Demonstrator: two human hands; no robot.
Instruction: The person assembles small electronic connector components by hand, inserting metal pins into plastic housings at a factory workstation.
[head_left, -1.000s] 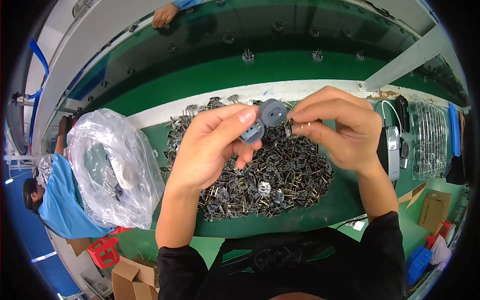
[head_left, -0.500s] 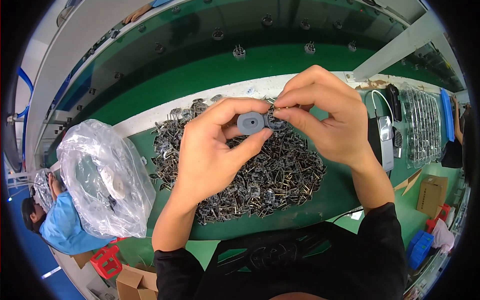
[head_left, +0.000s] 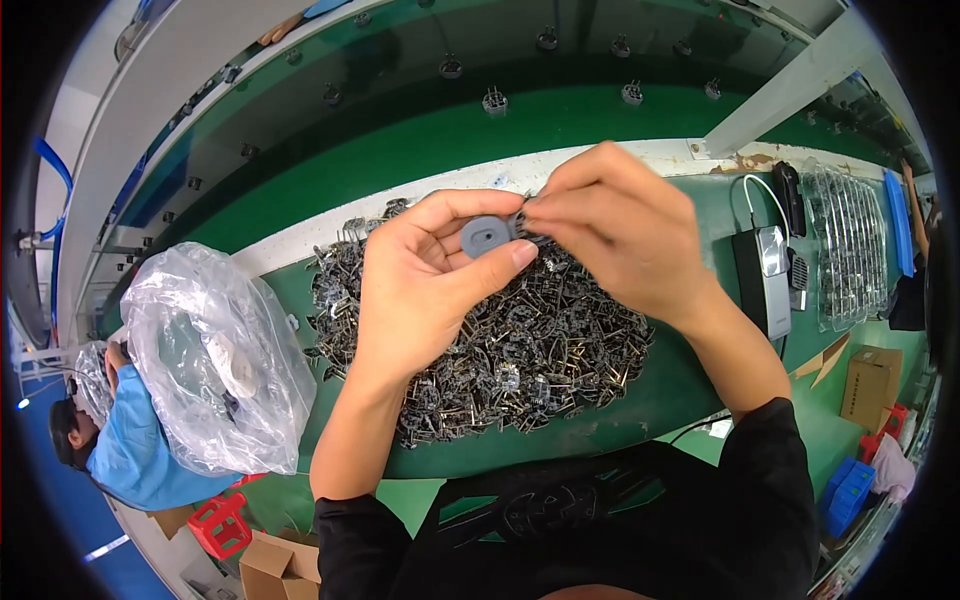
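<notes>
Your left hand [head_left: 425, 280] is sitting at centre frame, palm toward the camera, fingers curled. It's pinching a small grey round disc [head_left: 487, 236] with an oval recess between thumb and fingertips. The disc is up off the bench, just above centre frame.

Your right hand [head_left: 610, 235] is coming in from the right, fingers bunched narrow. The fingertips are pressing a small metal part [head_left: 527, 222] against the disc's right edge. The part is mostly hidden by your fingers, so I can't tell its shape or whether it's seated in the disc.

Both hands are hovering over a pile of metal clips [head_left: 500, 350], which is spreading across the green bench [head_left: 680, 390] through centre frame. The clips are lying tangled and loose, and the pile is running under both wrists.

At left of frame, a crumpled clear plastic bag [head_left: 215, 360] is sitting beside the pile with some pale parts inside; I can't tell what they are. At right, a dark box-shaped device [head_left: 762, 280] with a white cable is lying on the bench, and a wire rack [head_left: 850, 245] is lying just beyond it.

Across the upper frame, a green conveyor belt [head_left: 420, 140] is carrying small fixtures spaced along it. At lower left, a person in a blue top [head_left: 120, 450] is sitting below the bench edge. Cardboard boxes [head_left: 870, 385] are showing at lower right and lower left.
</notes>
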